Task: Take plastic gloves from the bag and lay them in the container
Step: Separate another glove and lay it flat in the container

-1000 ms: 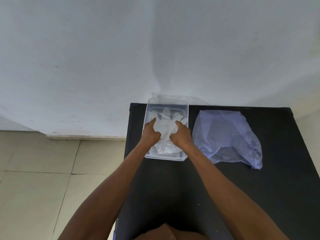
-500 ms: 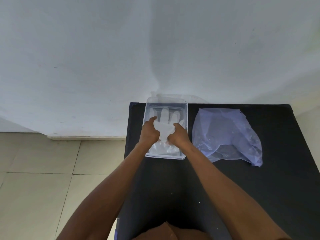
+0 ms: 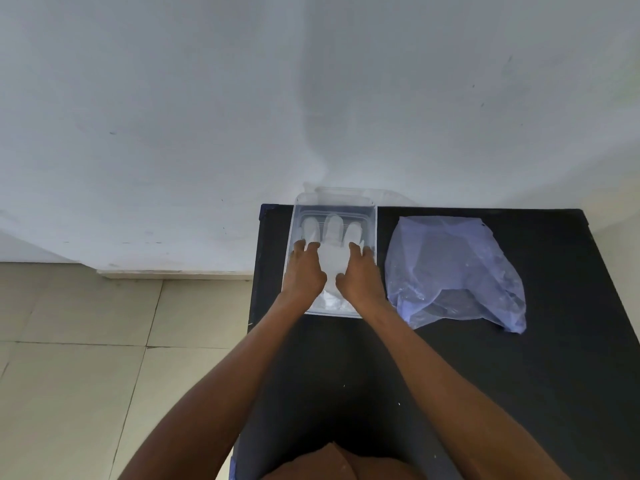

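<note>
Since a second ago the crumpled white glove has been spread out, and both hands have gone from bunching it up to lying flat on it. The translucent white plastic glove [image 3: 333, 256] now lies open and flat inside the clear rectangular plastic container [image 3: 373, 216], its finger tubes pointing toward the wall and its cuff toward the person. Whether other gloves lie under it cannot be told. The left hand [image 3: 304, 271] rests palm down on the glove's left side, its fingers extended forward and held close together, tips at the base of the glove's fingers. The right hand [image 3: 360, 273] mirrors it on the right side, fingers likewise straight and nearly together, pressing down rather than pinching anything. The two thumbs angle inward toward each other over the glove's palm without touching. The container sits at the far left corner of the black table [image 3: 554, 375], its far end against the pale grey wall [image 3: 311, 81]. Just to the right of the container, apart from both hands, a crinkled, translucent bluish-purple plastic bag [image 3: 450, 268] lies slack on the table. Beige floor tiles [image 3: 86, 375] show to the left of the table.
</note>
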